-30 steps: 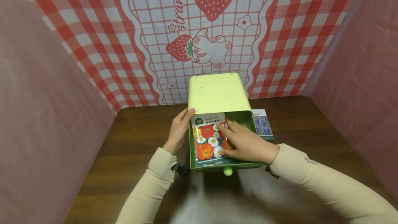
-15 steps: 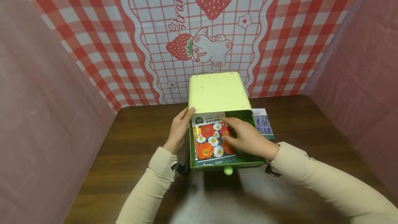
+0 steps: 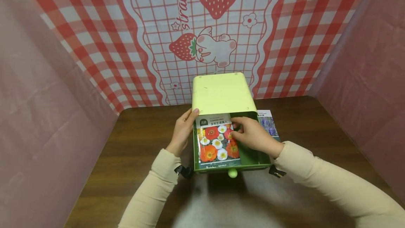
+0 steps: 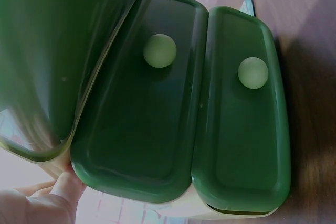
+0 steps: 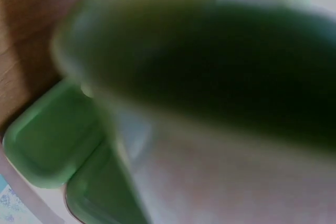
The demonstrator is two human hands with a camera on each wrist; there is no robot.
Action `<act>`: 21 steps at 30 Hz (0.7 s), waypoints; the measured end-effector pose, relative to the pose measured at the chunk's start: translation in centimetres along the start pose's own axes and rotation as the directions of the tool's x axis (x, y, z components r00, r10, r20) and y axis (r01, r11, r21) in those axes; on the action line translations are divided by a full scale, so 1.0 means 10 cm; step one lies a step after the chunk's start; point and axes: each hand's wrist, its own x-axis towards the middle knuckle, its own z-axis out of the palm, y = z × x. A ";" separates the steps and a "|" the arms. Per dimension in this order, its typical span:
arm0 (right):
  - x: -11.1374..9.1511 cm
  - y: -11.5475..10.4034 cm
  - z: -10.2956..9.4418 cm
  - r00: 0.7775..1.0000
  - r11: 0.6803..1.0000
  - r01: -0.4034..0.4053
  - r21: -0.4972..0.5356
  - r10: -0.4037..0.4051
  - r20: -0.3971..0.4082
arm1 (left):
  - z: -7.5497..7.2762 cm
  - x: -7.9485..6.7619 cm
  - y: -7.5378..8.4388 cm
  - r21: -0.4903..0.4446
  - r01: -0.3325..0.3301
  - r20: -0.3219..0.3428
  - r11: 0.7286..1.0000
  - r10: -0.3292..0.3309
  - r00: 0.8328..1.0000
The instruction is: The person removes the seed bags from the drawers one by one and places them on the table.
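Observation:
A pale yellow-green cabinet stands on the table with its top drawer pulled out. In that drawer, against its left side, lies a seed packet printed with red, orange and white poppies. My right hand reaches into the drawer, its fingers curled, and pinches the packet's right edge; the fingertips are partly hidden. My left hand rests against the cabinet's left side, thumb at the front top corner. In the left wrist view, two lower drawers with round knobs are closed.
Another seed packet, with purple flowers, lies on the brown wooden table right of the cabinet. A red-checked strawberry cloth hangs close behind. Pink cloth walls close off both sides. The drawer's blurred wall crosses the right wrist view.
My right hand lay spread on the poppy packet, lifted a little, then moved to its right edge with the fingers curling. My left hand stays on the cabinet's side.

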 end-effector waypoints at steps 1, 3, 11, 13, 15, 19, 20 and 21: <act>-0.01 -0.01 -0.01 1.000 1.000 -0.001 0.007 0.001 0.001 | 0.00 0.00 0.00 0.002 -0.001 0.000 1.000 0.001 1.000; -0.02 -0.01 -0.02 1.000 1.000 -0.001 0.021 0.001 0.003 | 0.00 0.00 0.01 0.002 -0.002 -0.002 1.000 0.002 1.000; -0.04 -0.02 -0.06 0.999 0.996 -0.027 0.090 0.024 0.028 | 0.01 0.00 0.01 -0.001 -0.006 -0.002 1.000 0.006 1.000; -0.04 -0.01 -0.06 0.999 0.992 -0.038 0.119 0.034 0.039 | 0.01 0.00 0.01 -0.002 -0.011 -0.002 1.000 0.011 1.000; -0.04 -0.01 -0.05 0.998 0.987 -0.053 0.154 0.046 0.049 | 0.01 0.00 0.00 -0.002 -0.014 0.000 1.000 0.014 1.000; -0.02 0.02 -0.05 0.996 0.970 -0.068 0.233 0.054 0.067 | 0.00 0.00 0.00 -0.003 -0.008 0.000 1.000 0.008 1.000; -0.01 0.02 -0.05 0.995 0.964 -0.077 0.255 0.059 0.076 | 0.00 -0.01 0.00 -0.003 -0.005 0.000 1.000 0.005 1.000; -0.01 0.02 -0.05 0.994 0.958 -0.087 0.274 0.066 0.087 | 0.01 -0.01 0.00 -0.001 -0.002 -0.002 1.000 0.002 1.000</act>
